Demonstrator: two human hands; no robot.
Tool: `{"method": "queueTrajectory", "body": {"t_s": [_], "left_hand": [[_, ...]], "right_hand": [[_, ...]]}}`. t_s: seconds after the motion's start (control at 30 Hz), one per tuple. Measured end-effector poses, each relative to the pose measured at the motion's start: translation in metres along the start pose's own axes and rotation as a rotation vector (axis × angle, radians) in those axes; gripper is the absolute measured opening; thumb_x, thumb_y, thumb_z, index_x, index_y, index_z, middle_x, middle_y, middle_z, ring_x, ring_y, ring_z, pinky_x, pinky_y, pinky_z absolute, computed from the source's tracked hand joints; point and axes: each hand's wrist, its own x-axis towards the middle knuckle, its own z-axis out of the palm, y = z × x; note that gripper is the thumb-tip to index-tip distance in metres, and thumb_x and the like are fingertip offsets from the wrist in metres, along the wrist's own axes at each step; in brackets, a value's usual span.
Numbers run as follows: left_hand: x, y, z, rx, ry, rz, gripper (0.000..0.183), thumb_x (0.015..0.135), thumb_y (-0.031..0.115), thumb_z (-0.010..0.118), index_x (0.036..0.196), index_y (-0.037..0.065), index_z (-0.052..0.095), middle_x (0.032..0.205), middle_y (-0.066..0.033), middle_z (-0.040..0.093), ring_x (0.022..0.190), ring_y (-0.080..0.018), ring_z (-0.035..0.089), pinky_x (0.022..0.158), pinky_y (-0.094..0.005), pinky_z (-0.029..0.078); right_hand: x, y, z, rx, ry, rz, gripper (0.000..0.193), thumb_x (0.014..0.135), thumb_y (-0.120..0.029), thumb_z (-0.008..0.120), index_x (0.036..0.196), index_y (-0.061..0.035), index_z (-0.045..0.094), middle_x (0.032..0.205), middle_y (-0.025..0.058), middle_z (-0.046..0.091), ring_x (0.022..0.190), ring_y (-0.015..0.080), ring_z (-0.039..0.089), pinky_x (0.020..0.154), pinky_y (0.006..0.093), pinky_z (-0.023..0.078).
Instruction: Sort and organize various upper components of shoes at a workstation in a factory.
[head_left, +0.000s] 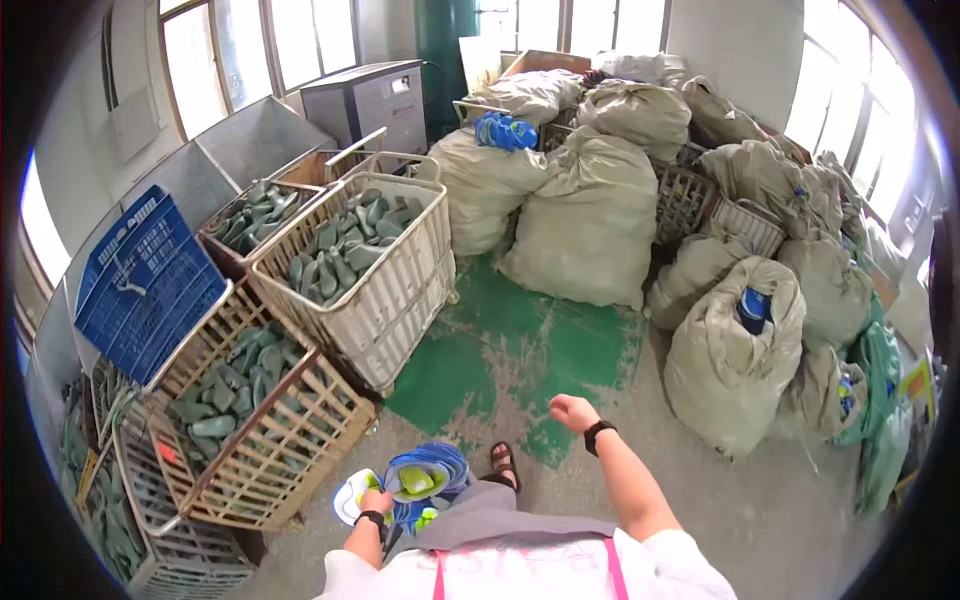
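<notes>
Low and left of the middle, my left hand [374, 502] is closed on a bundle of shoe uppers. The white and yellow-green upper [350, 494] lies against the fingers. Stacked blue uppers [430, 468] with yellow-green linings hang just right of that hand, beside my leg. Part of the bundle is hidden by my hand and clothing. My right hand [573, 412] is out over the floor with its fingers curled in, and nothing shows in it. A dark band is on each wrist.
At left stand a white basket cart [370, 290] and a tan slatted cart [285, 440], both full of grey-green shoe lasts, and a tilted blue crate [150, 285]. Large pale sacks [585, 225] are piled at the back; an open sack [735, 350] stands at right. The green floor [480, 355] is worn.
</notes>
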Motion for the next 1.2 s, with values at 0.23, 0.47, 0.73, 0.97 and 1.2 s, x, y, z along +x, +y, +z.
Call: {"method": "queueTrajectory", "body": {"t_s": [0.23,0.47,0.73,0.97,1.2], "left_hand": [[0.217,0.286,0.018,-0.116,-0.101,0.232,0.044,0.067,0.041,0.056,0.077,0.0,0.066,0.081,-0.017,0.065,0.078,-0.0273,0.062,0.069,-0.0353,0.047],[0.277,0.559,-0.049,-0.565,-0.67,0.034,0.02,0.074,0.031,0.058,0.067,0.013,0.054,0.058,0.0,0.044,0.056,-0.014,0.041,0.081,-0.0451,0.04],[0.394,0.845,-0.106,-0.816,-0.965,0.024,0.02,0.081,0.031,0.047,0.07,0.015,0.052,0.06,0.0003,0.053,0.05,-0.0131,0.046,0.05,-0.0302,0.032],[0.464,1.117,-0.222,-0.998,-1.193,0.385,0.032,0.079,0.038,0.043,0.068,0.012,0.057,0.066,-0.0067,0.06,0.061,-0.0247,0.055,0.063,-0.0407,0.043],[0.487,1.342,-0.419,-1.47,-0.99,0.863,0.025,0.076,0.037,0.046,0.078,0.013,0.051,0.07,-0.0026,0.055,0.066,-0.022,0.055,0.067,-0.0446,0.045]], "right_hand": [[0.113,0.182,-0.134,-0.516,-0.225,0.457,0.029,0.077,-0.026,0.048,0.088,-0.005,0.065,0.095,0.018,0.061,0.09,0.0338,0.059,0.079,0.0421,0.047],[0.044,0.282,-0.167,-0.489,-0.336,0.985,0.033,0.08,-0.027,0.042,0.093,-0.0062,0.066,0.104,0.014,0.061,0.099,0.0276,0.057,0.083,0.0381,0.047],[0.239,0.4,-0.194,-0.476,-0.599,0.748,0.032,0.081,-0.026,0.044,0.092,-0.0057,0.065,0.1,0.0155,0.062,0.096,0.0294,0.058,0.08,0.0393,0.047],[0.545,0.362,-0.293,0.022,0.227,0.504,0.016,0.074,-0.016,0.056,0.084,-0.0048,0.063,0.076,0.0133,0.064,0.071,0.025,0.063,0.065,0.035,0.049],[0.686,0.361,-0.386,-0.293,0.039,0.642,0.022,0.075,-0.022,0.055,0.092,-0.0099,0.063,0.089,0.0124,0.064,0.087,0.0296,0.06,0.077,0.0377,0.048]]}}
